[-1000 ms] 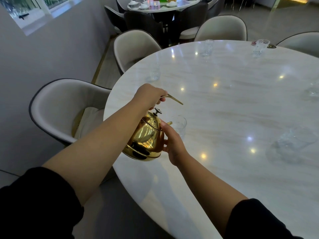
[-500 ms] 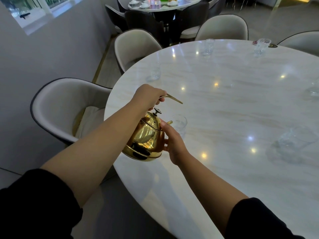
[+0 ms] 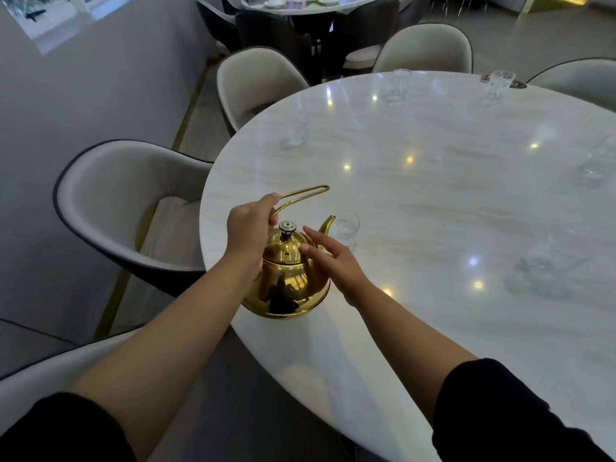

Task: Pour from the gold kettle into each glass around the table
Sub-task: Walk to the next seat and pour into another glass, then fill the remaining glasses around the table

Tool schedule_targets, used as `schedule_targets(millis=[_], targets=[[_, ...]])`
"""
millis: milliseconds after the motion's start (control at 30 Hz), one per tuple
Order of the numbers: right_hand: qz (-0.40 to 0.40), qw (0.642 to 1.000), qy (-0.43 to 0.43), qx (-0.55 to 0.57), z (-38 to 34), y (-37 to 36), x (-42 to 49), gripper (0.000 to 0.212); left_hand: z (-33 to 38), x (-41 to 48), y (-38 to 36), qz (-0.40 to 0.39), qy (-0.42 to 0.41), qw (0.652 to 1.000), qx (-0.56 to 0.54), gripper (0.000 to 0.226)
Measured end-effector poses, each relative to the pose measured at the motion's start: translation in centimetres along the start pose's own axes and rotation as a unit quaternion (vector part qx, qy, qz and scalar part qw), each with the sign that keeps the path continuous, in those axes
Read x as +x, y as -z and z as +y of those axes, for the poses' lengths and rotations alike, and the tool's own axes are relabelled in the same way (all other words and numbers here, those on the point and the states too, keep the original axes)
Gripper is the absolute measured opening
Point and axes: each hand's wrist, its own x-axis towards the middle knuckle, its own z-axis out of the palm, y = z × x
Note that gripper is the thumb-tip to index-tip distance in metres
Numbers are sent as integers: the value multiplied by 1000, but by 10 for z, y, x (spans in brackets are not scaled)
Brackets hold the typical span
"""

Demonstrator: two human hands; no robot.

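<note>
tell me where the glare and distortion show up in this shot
Head view: ceiling-light spots glare on the glossy table; the gold kettle mirrors dark shapes; the wide lens bends the table rim; the glass at right looks smeared, hard to read.

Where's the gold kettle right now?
Head view, left of centre: the gold kettle is upright at the marble table's near-left edge, left hand gripping its handle, spout beside the nearest glass.

Cream chairs [image 3: 110,181] with dark edging stand nearby; a far counter [image 3: 300,11] carries white dishes beside a window [image 3: 66,8].
</note>
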Motion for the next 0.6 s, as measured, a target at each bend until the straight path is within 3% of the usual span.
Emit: schedule_targets(millis=[233, 433, 600], targets=[[35, 995, 56, -68, 2, -7, -38, 45, -33, -37, 28, -4, -17, 992, -123, 42], [103, 988, 75, -93, 17, -20, -104, 43, -42, -84, 45, -73, -24, 982, -171, 44], [147, 982, 63, -99, 38, -25, -164, 55, -58, -125, 50, -133, -23, 977, -166, 46]])
